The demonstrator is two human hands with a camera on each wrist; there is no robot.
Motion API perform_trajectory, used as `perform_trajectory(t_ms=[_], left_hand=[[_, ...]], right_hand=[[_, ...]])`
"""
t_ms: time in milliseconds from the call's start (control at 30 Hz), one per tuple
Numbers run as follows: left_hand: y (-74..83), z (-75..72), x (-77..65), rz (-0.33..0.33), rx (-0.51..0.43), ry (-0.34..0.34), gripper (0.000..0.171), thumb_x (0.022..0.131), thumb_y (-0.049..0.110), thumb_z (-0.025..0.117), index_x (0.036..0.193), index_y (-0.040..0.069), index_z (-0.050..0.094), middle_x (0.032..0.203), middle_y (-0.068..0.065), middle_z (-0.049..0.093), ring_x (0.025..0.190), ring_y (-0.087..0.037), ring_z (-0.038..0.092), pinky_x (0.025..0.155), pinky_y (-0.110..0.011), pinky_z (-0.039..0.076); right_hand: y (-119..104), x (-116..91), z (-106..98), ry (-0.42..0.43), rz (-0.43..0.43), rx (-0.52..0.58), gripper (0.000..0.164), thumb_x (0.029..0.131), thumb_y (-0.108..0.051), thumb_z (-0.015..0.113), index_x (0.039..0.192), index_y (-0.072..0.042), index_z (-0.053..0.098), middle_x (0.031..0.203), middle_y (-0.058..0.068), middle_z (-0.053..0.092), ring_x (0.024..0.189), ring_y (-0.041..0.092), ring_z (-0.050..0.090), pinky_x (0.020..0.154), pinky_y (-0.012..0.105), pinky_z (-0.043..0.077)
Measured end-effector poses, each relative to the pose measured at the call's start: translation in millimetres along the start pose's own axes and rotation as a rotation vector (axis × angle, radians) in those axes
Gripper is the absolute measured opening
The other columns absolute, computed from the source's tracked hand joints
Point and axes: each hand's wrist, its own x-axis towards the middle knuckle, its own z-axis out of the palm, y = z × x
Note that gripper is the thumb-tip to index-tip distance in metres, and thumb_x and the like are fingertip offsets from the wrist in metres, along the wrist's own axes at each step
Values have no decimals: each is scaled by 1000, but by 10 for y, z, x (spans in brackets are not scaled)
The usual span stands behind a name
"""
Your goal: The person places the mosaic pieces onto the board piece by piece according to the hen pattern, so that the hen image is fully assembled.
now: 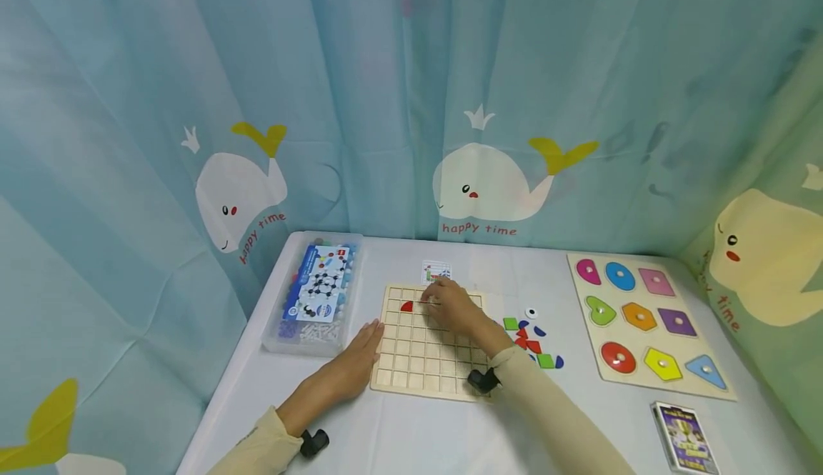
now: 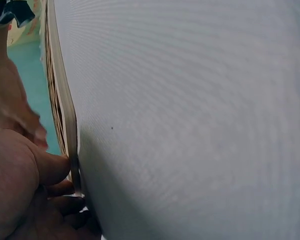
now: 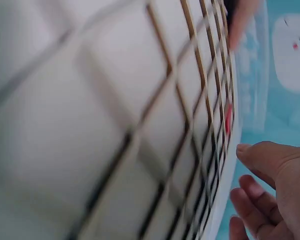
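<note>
Board (image 1: pixel 424 368) lies flat on the bench (image 1: pixel 398 439), its red piece (image 1: pixel 406 306) near the far edge, just left of the right grip (image 1: pixel 455 309), the nearer hand (a red sliver (image 1: pixel 429 303) shows by its fingertips; whether it pinches that, I cannot tell). The left grip (image 1: pixel 356 361), fingers extended, touches the board's left side; only the left wrist view shows its thumb (image 2: pixel 54 167) against the rim.

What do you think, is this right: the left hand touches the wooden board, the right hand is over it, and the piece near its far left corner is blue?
Nearly! The piece near the far left corner is red, not blue; the head view shows it. The rest is right: the left hand touches the wooden board, and the right hand is over it.
</note>
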Motion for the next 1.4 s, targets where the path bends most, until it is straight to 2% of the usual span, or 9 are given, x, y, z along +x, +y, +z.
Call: perform_trajectory(t_ms=[233,433,533,633,767,867,1033,1233,1400], left_hand=[[5,-7,-14,-19,1,-4,56,113,8,39,162,-11,22,172,-29,19,160,-46,16,130,-57,20],[15,-14,-17,-21,4,-2,55,113,8,39,162,-12,23,171,-30,19,160,-47,17,130,-57,21],[14,-16,-18,-23,0,-5,55,113,8,38,162,-12,23,171,-30,19,160,-47,17,130,-57,20],[10,-14,-13,-22,-6,-4,55,113,8,38,162,-12,22,171,-30,19,160,-46,16,130,-57,20],[5,-10,-4,-22,-4,-2,55,113,9,38,162,-12,22,172,-30,19,161,-46,16,131,-56,20],[4,-10,-1,-24,-2,-6,55,114,9,37,163,-11,22,172,-30,18,161,-46,16,131,-56,19],[7,-8,0,-18,-5,-7,55,113,8,38,162,-12,22,171,-30,19,161,-46,16,131,-56,20],[1,7,-1,-12,2,-4,55,113,9,38,162,-12,23,171,-31,19,160,-47,16,130,-56,20],[10,7,-1,-10,0,-4,55,113,9,38,162,-11,23,171,-30,19,160,-47,17,130,-56,21]], right_hand=[[548,-400,-405,44,218,-1,27,102,-11,69,126,1,68,125,24,61,112,40,62,95,59,55],[911,-775,-691,60,587,2,46,100,-23,72,134,6,58,130,33,53,110,43,57,98,61,55],[1006,-905,-770,33,705,7,51,99,-27,73,132,8,55,129,34,53,109,44,57,99,61,55],[1059,-978,-801,28,708,7,45,100,-23,72,127,10,57,125,35,59,105,44,61,97,60,56],[1104,-995,-784,58,613,8,32,102,-13,68,123,11,62,116,32,64,100,41,63,93,57,58],[1109,-987,-752,67,566,34,34,102,-10,67,129,10,61,120,31,62,105,42,63,96,57,58],[1079,-990,-720,82,596,70,38,102,-10,67,134,10,58,126,32,59,114,45,63,100,58,57],[1049,-1001,-704,91,579,70,32,104,-7,64,131,10,61,121,29,57,106,40,59,98,56,57],[1038,-1006,-698,106,566,66,33,104,-8,65,131,10,61,120,29,57,107,41,60,99,57,57]])
